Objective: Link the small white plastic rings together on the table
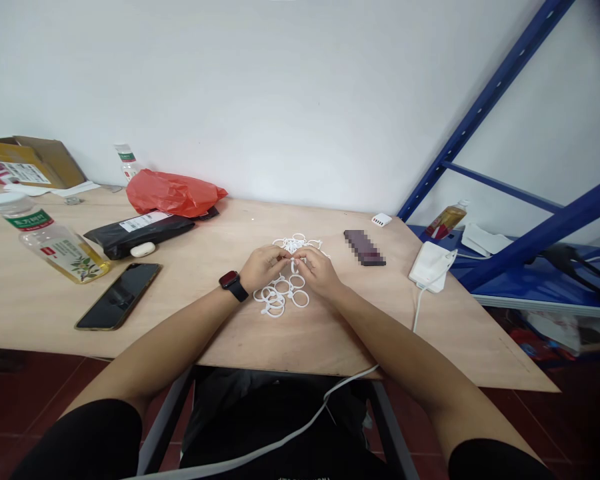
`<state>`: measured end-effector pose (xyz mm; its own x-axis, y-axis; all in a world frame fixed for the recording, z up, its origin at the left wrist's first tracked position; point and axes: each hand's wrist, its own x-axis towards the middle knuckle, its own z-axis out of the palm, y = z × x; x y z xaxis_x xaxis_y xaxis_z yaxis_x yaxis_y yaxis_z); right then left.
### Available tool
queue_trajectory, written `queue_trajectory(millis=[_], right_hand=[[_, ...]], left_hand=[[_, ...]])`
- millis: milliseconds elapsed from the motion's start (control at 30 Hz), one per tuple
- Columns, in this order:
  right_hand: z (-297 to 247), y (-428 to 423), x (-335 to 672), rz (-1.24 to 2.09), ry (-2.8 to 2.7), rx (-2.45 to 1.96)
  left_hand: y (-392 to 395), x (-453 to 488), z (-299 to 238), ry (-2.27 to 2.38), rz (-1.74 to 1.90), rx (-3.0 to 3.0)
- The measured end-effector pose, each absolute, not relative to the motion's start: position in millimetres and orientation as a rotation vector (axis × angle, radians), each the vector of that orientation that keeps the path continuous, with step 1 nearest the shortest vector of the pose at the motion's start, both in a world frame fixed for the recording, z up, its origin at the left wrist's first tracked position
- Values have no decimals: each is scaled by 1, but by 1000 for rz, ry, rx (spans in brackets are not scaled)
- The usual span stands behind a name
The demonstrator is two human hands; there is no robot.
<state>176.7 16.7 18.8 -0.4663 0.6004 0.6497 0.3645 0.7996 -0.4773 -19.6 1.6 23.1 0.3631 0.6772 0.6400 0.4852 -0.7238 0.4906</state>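
My left hand (264,268), with a dark smartwatch (233,285) at its wrist, and my right hand (319,270) meet over the middle of the table. Between their pinched fingertips is a small white plastic ring (293,267), seen nearly edge-on, and both hands grip it. Several loose white rings (273,305) with small tabs lie just below my hands, some overlapping. Beyond my fingers is a tangled pile of more white rings (296,244), partly hidden by the hands.
On the left are a phone (119,297), a drink bottle (50,240), a white earbud case (143,249), a black parcel (140,230) and a red bag (173,193). To the right, a blurred dark phone-like object (364,247), a white charger (430,267) with a cable, and a blue rack (485,93).
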Motion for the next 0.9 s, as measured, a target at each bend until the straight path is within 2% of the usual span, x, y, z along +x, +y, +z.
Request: queue_trajectory(millis=[167,333,533,900], right_hand=[[21,31,189,288,-2025,-799],[9,64,223,166,-1983,-1079],[-10,90,248,194,-2056,-1374],[-3,90,253,162,-2214,-1547]], left_hand=[[4,-22,26,1037,1222,2549],[10,-27,21,897,997,2684],[5,-22,22,831,757,2702],[2,-23,24,877,778,2666]])
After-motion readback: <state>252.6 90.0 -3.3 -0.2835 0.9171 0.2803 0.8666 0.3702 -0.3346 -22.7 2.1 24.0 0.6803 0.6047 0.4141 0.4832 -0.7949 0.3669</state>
